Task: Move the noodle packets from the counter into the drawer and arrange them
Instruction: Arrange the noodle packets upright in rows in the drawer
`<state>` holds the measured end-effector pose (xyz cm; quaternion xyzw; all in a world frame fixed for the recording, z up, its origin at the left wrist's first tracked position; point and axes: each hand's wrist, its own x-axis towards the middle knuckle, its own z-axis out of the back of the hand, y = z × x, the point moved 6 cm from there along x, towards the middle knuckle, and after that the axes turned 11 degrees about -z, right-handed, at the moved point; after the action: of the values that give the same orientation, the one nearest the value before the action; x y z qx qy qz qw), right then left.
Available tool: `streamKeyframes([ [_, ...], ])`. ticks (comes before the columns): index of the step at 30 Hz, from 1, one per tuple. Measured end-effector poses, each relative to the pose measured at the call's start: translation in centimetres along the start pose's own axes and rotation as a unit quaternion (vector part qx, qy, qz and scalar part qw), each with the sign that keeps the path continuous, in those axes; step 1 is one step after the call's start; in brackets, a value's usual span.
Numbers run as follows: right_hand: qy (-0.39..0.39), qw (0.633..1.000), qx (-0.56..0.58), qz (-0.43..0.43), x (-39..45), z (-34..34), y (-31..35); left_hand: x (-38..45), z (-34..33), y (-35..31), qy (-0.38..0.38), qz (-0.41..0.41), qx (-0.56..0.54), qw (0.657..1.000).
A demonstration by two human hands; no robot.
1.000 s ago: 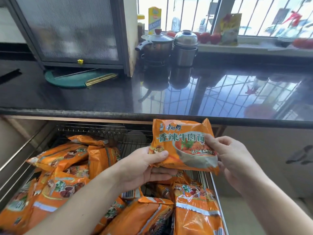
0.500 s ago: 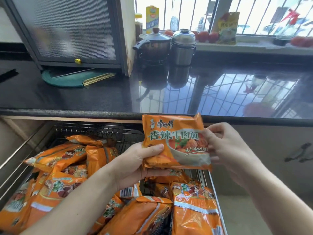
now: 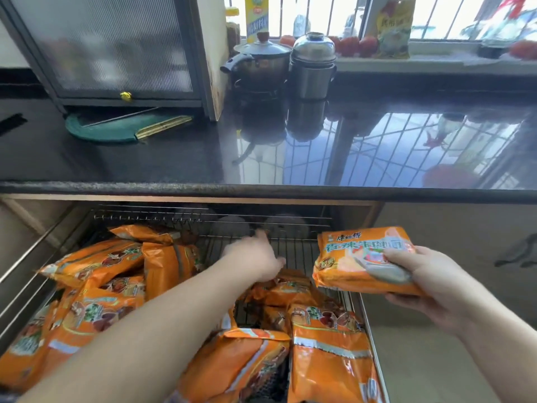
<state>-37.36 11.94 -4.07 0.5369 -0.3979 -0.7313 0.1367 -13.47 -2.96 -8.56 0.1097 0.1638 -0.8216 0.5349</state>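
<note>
Holding one packet [image 3: 360,257] in our right hand [image 3: 430,282], thumb on top and fingers under it, we are keeping it above the right edge of the drawer [image 3: 290,221]; our left hand [image 3: 255,257] is reaching into the drawer's back, fingers loosely stretched, holding nothing; many packets [image 3: 96,301] are lying inside.

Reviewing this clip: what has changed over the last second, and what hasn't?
The left hand let go of the noodle packet and reached forward into the drawer, over the packets at the back. The right hand kept its grip on the packet and carried it right, past the drawer's right edge. The packets already in the drawer, the two pots and the counter look unchanged.
</note>
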Motion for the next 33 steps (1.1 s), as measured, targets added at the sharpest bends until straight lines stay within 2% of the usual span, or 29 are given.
streamKeyframes([
  [2,0.026,0.999,0.010,-0.036,0.2,-0.9,-0.9,1.0,-1.6,0.7,0.032,0.043,0.023,0.998],
  [4,0.053,0.995,0.045,-0.077,0.3,-1.6,-1.7,0.9,-2.0,2.3,0.026,0.068,0.024,0.997],
  [10,0.092,0.985,0.075,-0.126,3.4,-8.1,-0.5,-2.3,-2.6,3.4,0.043,0.058,0.061,0.996],
  [13,0.061,0.988,0.055,-0.127,7.7,-12.2,0.0,-3.0,-3.0,3.0,0.043,0.057,0.083,0.994],
  [17,-0.006,0.993,0.028,-0.118,12.9,-13.4,-0.7,-3.3,-2.6,4.1,0.045,0.057,0.041,0.997],
  [18,-0.032,0.994,-0.008,-0.104,13.7,-13.3,-0.8,-3.4,-2.6,4.3,0.046,0.056,0.037,0.997],
  [20,-0.091,0.981,-0.161,-0.059,14.2,-12.9,-0.8,-3.3,-2.7,4.3,0.047,0.052,0.043,0.997],
  [21,-0.123,0.957,-0.260,-0.025,14.1,-12.9,-0.7,-3.3,-2.8,4.4,0.048,0.052,0.046,0.996],
  [23,-0.172,0.875,-0.447,0.068,13.4,-13.1,-0.4,-3.1,-3.0,4.3,0.055,0.051,0.049,0.996],
  [24,-0.172,0.826,-0.521,0.128,13.2,-13.8,-0.3,-3.1,-3.1,4.3,0.057,0.052,0.049,0.996],
  [26,-0.108,0.747,-0.620,0.213,14.1,-15.5,-0.7,-3.1,-3.1,4.3,0.058,0.050,0.048,0.996],
  [28,-0.042,0.711,-0.663,0.230,15.7,-16.6,-1.2,-3.0,-3.2,4.3,0.055,0.050,0.046,0.996],
  [33,0.033,0.623,-0.735,0.265,17.2,-18.5,-0.9,-2.9,-3.5,4.5,0.058,0.058,0.045,0.996],
])
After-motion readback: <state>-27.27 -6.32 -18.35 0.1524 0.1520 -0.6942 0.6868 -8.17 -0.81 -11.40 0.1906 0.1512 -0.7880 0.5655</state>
